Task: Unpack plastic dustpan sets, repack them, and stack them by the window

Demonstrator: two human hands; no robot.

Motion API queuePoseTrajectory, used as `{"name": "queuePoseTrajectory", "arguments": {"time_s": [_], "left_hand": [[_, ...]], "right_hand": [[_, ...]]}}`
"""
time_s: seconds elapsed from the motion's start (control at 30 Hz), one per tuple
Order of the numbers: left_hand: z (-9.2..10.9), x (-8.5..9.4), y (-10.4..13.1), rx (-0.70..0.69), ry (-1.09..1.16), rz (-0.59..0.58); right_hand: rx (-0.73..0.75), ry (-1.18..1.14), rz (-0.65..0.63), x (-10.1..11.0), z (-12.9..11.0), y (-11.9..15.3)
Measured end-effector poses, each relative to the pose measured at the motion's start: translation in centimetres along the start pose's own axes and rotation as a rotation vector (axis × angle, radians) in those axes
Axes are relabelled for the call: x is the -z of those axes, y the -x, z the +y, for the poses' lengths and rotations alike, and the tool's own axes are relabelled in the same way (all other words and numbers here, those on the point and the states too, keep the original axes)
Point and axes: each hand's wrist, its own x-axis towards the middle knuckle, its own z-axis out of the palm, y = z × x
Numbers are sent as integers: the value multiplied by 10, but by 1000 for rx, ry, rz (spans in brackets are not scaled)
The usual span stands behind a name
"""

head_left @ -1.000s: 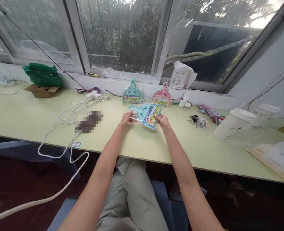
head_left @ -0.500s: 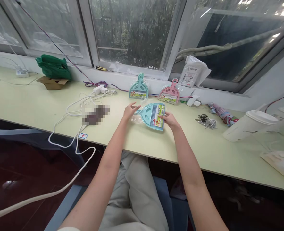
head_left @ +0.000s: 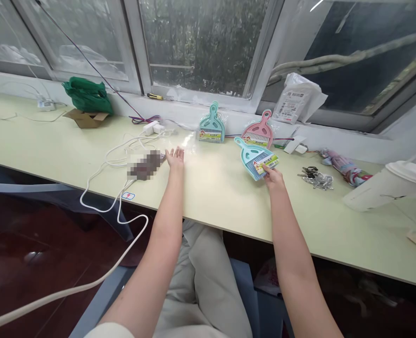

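My right hand grips the lower edge of a teal dustpan and brush set, by the corner with its printed label. The set is tilted, its handle pointing up and left. My left hand is raised with fingers spread and holds nothing. Just beyond its fingertips a clear plastic wrapper shows faintly on the table. Upright against the wall stand another teal dustpan set and a pink dustpan set, whose lower part is partly covered by the held one.
White cables and a blurred-out object lie left of my left hand. A green bag rests on a cardboard box at the back left. Keys, a folded umbrella and a white cup are on the right.
The teal set has come out of its clear wrapper and moved right with my right hand, turning handle-up. My left hand has moved left, away from it, and its fingers have spread.
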Motion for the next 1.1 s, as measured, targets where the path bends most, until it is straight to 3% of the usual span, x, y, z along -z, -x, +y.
{"name": "queuePoseTrajectory", "arguments": {"time_s": [0.1,0.2,0.37,0.5,0.57,0.67,0.77,0.87,0.93,1.0,1.1], "left_hand": [[-3,5,-3,96,45,-104],[-9,1,-1,192,10,-234],[-19,-21,18,270,-111,-512],[-44,-45,47,354,-293,-790],[-57,-54,58,303,-362,-785],[-64,-58,60,210,-417,-653],[-59,-56,53,159,-458,-516],[-54,-53,48,134,-474,-444],[-54,-52,49,112,-489,-455],[-54,-52,54,89,-521,-512],[-56,-54,64,60,-575,-632]], "right_hand": [[-17,-22,98,1,5,-2],[-21,-15,72,-6,8,3],[-2,-2,-107,-30,13,25],[9,55,-261,-52,23,48],[13,132,-313,-58,26,53],[-65,302,-292,-55,21,47],[-145,302,-80,-31,6,26],[-167,86,55,6,-14,6],[-168,3,6,25,-26,-2],[-153,23,-51,31,-32,-4],[-54,238,-22,8,-29,10]]}}
